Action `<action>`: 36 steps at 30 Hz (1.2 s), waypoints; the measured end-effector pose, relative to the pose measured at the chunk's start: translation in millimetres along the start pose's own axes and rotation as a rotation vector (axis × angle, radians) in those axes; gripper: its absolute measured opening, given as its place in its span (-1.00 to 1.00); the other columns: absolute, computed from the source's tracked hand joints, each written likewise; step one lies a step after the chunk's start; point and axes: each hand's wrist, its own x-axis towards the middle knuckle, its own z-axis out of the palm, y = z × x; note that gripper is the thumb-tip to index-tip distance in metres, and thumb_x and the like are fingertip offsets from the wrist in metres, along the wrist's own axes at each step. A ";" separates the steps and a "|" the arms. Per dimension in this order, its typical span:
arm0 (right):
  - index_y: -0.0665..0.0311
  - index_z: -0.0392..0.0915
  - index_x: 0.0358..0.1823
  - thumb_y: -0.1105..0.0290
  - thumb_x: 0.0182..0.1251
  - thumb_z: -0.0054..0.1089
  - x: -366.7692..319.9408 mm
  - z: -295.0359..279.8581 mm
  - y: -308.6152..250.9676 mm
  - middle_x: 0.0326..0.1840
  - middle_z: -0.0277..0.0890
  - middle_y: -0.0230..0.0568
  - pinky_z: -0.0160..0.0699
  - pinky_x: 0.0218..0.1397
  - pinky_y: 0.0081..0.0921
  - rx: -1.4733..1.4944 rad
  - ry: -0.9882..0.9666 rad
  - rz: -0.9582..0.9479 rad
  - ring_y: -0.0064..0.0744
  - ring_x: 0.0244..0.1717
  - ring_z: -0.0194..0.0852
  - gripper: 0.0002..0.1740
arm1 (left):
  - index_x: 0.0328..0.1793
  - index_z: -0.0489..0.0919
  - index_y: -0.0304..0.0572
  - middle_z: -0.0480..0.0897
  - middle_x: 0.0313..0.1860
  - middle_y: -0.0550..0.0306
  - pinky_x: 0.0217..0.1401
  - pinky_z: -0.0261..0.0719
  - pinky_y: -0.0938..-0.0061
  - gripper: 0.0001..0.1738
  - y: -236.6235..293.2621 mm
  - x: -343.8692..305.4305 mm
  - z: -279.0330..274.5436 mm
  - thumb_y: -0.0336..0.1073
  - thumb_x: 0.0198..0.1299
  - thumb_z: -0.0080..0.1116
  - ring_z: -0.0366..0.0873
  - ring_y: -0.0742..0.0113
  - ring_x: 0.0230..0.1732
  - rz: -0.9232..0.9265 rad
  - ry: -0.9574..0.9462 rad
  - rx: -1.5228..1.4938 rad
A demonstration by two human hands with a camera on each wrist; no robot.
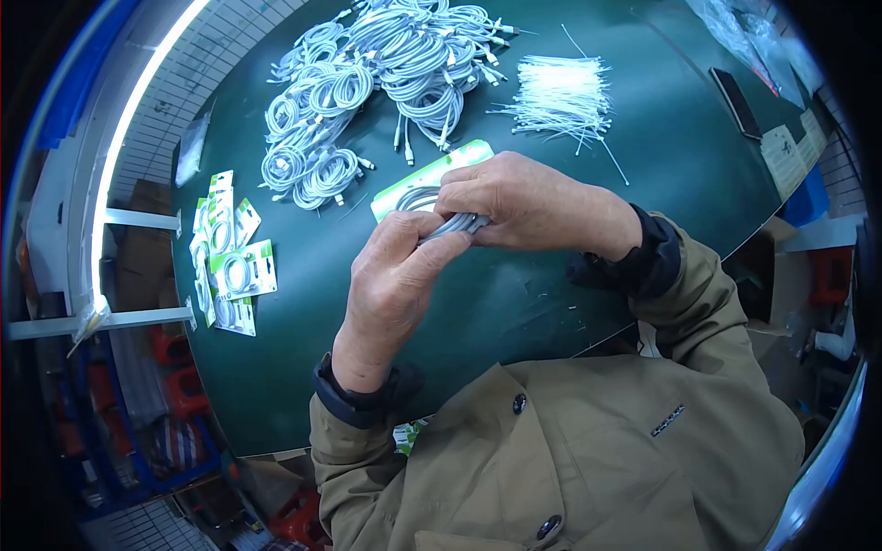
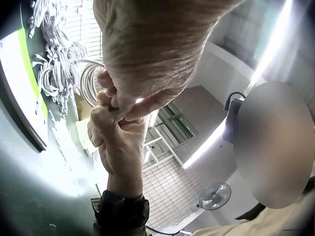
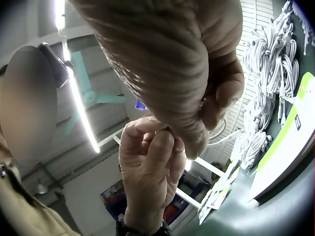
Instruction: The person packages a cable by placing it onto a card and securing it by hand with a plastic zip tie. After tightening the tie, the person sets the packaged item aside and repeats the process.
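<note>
Between the two hands is a coiled grey-white cable (image 1: 450, 227), bent into a bundle of several loops. My left hand (image 1: 390, 266) pinches it from the near left with thumb and fingers. From the right, my right hand (image 1: 542, 202) grips the same coil, fingers curled over it. The loops (image 2: 88, 83) stick out past the fingertips in the left wrist view, where the hands meet closely. Fingers hide much of the coil's middle. Just beyond the hands lies a stack of green-and-white cards (image 1: 470, 154), partly covered by them.
A large heap of coiled cables (image 1: 413, 46) covers the far table. Right of it lies a pile of white cable ties (image 1: 562, 92). Carded cables (image 1: 236, 273) overlap at the left. A dark phone (image 1: 735, 103) and clear plastic bags (image 1: 753, 41) lie at the right edge.
</note>
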 end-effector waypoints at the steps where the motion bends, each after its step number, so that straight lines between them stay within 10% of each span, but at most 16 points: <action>1: 0.28 0.63 -0.02 0.48 0.18 0.54 -0.7 -0.2 2.1 -0.18 0.66 -0.12 0.69 -0.05 -0.09 0.006 -0.005 -0.030 0.08 -0.09 0.71 -0.65 | -0.01 0.79 -0.13 0.69 -0.15 0.07 -0.10 0.72 0.25 -0.61 -0.6 -0.9 -0.1 -0.63 0.01 0.44 0.71 0.08 -0.12 0.002 -0.022 -0.005; 28: 0.32 0.65 0.06 0.51 0.35 0.50 -16.3 -32.5 -7.2 -0.26 0.69 -0.20 0.54 -0.32 -0.46 0.643 -0.120 0.395 -0.47 -0.38 0.60 -0.70 | -0.08 0.83 -0.14 0.71 -0.20 0.04 -0.26 0.66 0.36 -0.65 -12.6 -1.6 3.5 -0.65 -0.01 0.47 0.71 0.16 -0.23 -0.017 -0.062 -0.134; 36: 0.32 0.66 0.06 0.47 0.37 0.52 -19.7 -36.2 -10.7 -0.23 0.74 -0.19 0.62 -0.26 -0.44 0.443 -0.139 0.344 -0.45 -0.33 0.68 -0.71 | -0.02 0.77 -0.11 0.66 -0.18 0.07 -0.27 0.75 0.26 -0.68 -12.7 -2.9 7.1 -0.51 0.05 0.46 0.72 0.09 -0.20 0.056 -0.102 -0.094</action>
